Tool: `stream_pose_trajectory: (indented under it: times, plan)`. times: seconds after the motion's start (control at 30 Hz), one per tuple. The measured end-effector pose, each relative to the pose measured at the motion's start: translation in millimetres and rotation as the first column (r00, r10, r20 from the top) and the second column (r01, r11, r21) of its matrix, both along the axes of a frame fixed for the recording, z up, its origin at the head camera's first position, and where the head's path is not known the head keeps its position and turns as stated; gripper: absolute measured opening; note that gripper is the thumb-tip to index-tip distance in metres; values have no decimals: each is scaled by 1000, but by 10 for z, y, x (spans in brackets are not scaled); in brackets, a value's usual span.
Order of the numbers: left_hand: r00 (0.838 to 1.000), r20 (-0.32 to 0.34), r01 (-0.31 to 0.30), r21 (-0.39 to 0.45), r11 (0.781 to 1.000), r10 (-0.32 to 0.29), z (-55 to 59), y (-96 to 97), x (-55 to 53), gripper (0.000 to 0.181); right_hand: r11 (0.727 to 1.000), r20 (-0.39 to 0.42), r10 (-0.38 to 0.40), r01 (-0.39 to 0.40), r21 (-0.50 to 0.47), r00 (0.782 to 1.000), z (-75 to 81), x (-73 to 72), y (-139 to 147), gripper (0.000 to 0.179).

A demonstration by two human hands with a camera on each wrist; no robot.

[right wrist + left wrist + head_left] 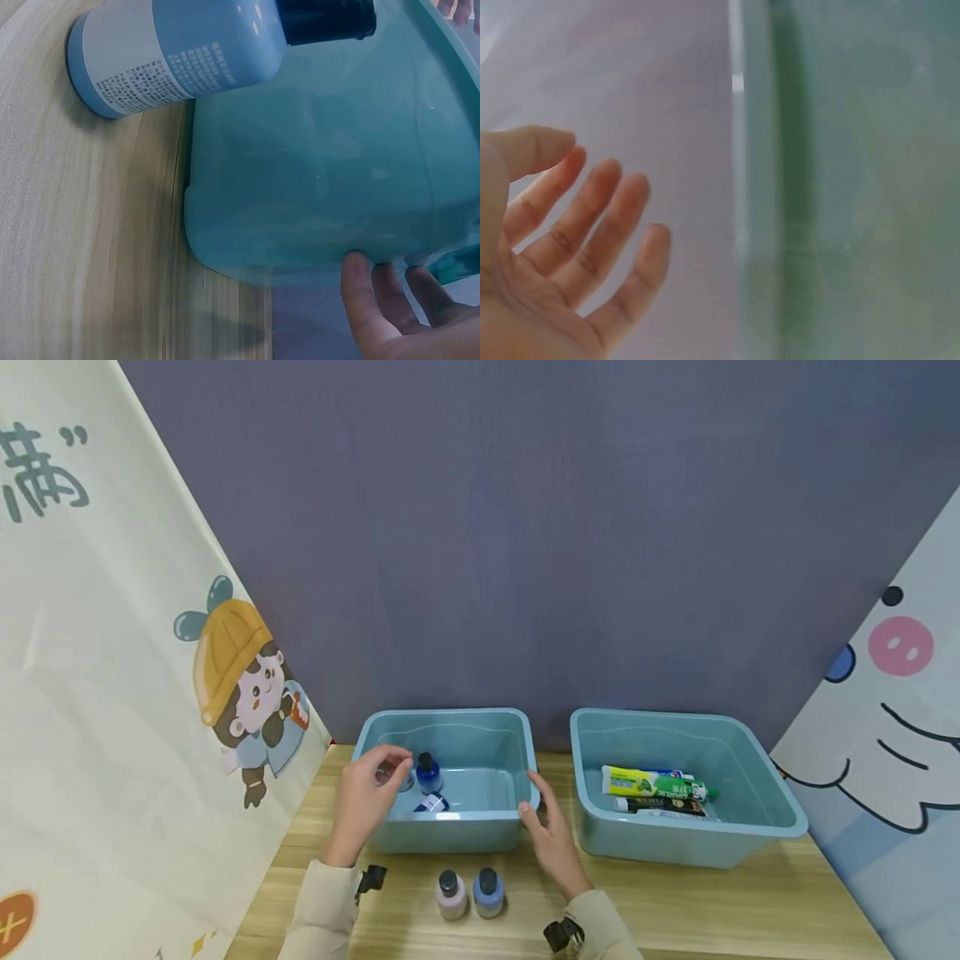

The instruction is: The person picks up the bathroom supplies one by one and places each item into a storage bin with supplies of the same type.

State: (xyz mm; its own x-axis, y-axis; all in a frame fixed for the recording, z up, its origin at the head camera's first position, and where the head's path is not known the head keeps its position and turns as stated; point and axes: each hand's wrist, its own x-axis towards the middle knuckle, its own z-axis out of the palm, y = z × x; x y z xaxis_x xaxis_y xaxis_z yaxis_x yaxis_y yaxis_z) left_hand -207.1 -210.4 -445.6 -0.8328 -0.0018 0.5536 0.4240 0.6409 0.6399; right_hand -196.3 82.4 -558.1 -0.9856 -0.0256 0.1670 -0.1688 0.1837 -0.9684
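My left hand [372, 793] hovers over the left end of a light blue plastic bin [468, 835]. In the left wrist view its fingers [622, 210] are loosely bent and apart, with nothing between them. Inside that bin a dark blue bottle [428, 777] with a black cap stands upright. Another dark bottle with a white label [432, 803] lies in front of it, and a third is partly hidden by the left hand. My right hand [553, 839] holds the bin's front right corner, thumb at the front and fingers along the right side.
On the wooden table before the bin stand a pale pink bottle [452, 900] and a blue bottle [488, 895], both black-capped. A second blue bin [675, 843] to the right holds several toothpaste tubes [652, 783]. A grey-blue cloth wall [525, 543] rises behind.
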Motion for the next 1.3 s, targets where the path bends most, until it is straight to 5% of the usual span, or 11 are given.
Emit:
stream_pose_trajectory:
  times: [0.4,0.63,1.0,1.3]
  plan:
    - [989,-150,32,181,983,-5,-313,33,352,13,1000,-12,7,-7,-6,1000,-9,9,2,57]
    - [986,-162,-1,236,972,40,-537,158,545,15,1000,-18,4,-4,-7,1000,-9,0,0,59]
    - [999,44,-25,360,933,10,-954,357,735,17,1000,-6,0,0,0,1000,-13,-13,-6,60]
    - [972,215,2,395,919,-94,-1187,452,817,22,1000,-11,0,-1,-5,1000,-20,-20,-11,59]
